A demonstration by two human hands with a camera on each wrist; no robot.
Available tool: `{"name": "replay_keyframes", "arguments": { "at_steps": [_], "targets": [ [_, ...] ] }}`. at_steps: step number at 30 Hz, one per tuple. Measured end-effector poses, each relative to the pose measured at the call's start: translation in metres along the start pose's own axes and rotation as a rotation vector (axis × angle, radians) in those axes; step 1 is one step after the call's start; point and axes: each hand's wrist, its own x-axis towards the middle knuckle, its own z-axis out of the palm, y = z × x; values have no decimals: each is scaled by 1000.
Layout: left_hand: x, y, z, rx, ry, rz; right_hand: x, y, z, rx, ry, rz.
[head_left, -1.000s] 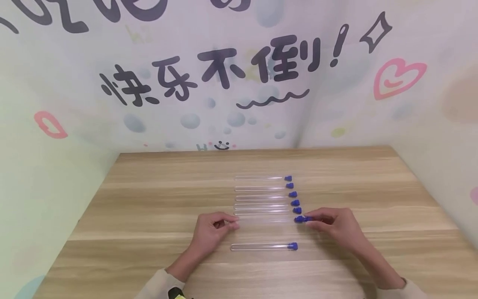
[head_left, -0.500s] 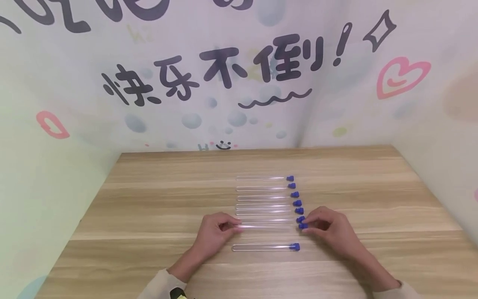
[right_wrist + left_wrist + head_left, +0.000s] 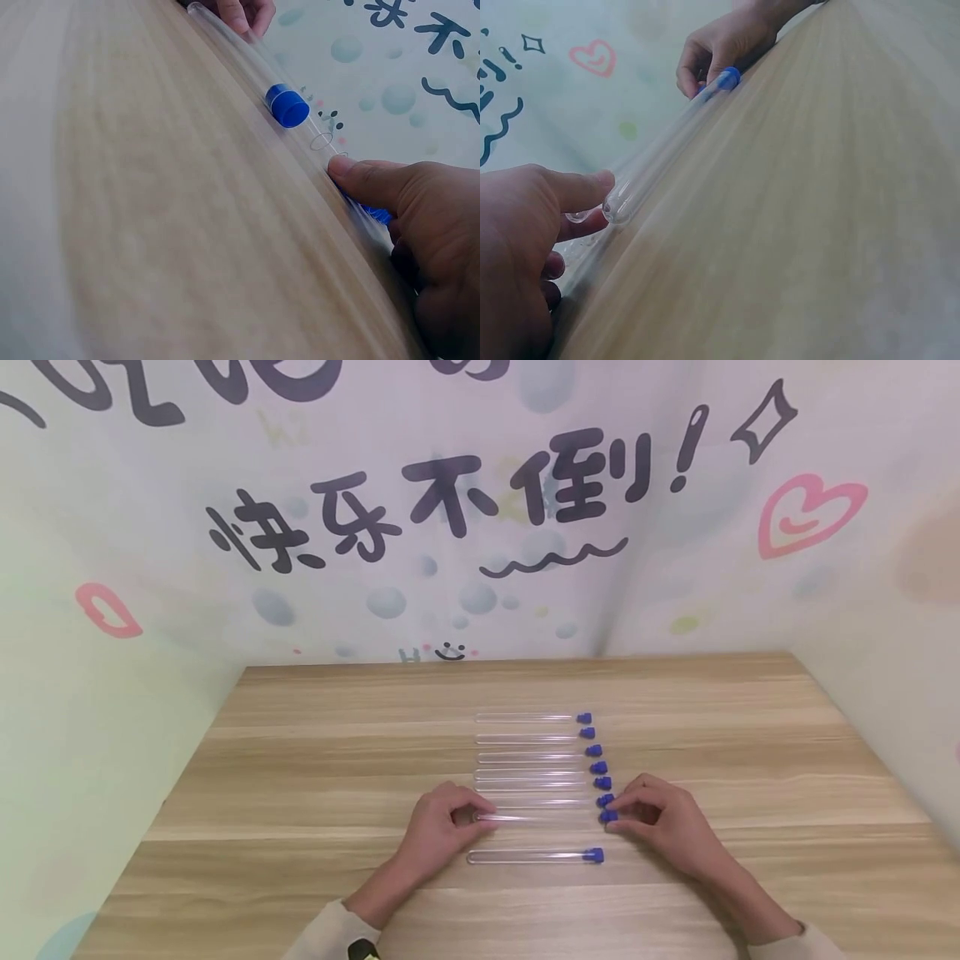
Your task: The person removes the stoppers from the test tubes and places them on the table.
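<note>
My left hand [image 3: 442, 822] pinches the rounded end of a clear test tube [image 3: 540, 817] between thumb and fingers. Off that tube's open mouth [image 3: 322, 141], my right hand [image 3: 660, 814] pinches a blue cap [image 3: 608, 817]; a small gap separates cap and tube. Thumb and fingers hide much of this cap in the right wrist view. Nearer to me lies another test tube [image 3: 525, 857] with its blue cap [image 3: 593, 855] seated in the mouth, also plain in the left wrist view, where the tube [image 3: 649, 165] partly covers the held one.
Beyond the hands, several uncapped test tubes [image 3: 528, 758] lie in parallel rows, each with a loose blue cap [image 3: 597, 767] just off its right end. All rest on a wood-grain table [image 3: 337, 735]. A printed white curtain [image 3: 375, 568] rises behind it.
Both hands have come slightly toward me. The left hand has drawn its test tube away from the row, and the right hand has brought its cap across to that tube's mouth.
</note>
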Motion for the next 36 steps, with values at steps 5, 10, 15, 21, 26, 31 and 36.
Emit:
{"name": "replay_keyframes", "arguments": {
  "at_steps": [5,10,15,21,26,31,36],
  "targets": [
    [1,1,0,0,9,14,0,-1,0,0,-8,-4],
    [1,1,1,14,-3,-10,1,0,0,2,-12,-21],
    [1,2,2,88,-35,-38,1,0,0,2,-9,-36],
    [1,6,1,138,-58,-67,1,-1,0,3,-8,-42],
    [2,6,2,145,-63,-65,0,1,0,17,7,-58],
    [2,6,2,122,-68,-69,-1,-1,-1,38,30,-65],
    [1,6,1,51,-36,-50,-1,-9,0,79,50,-38]
  ]
}}
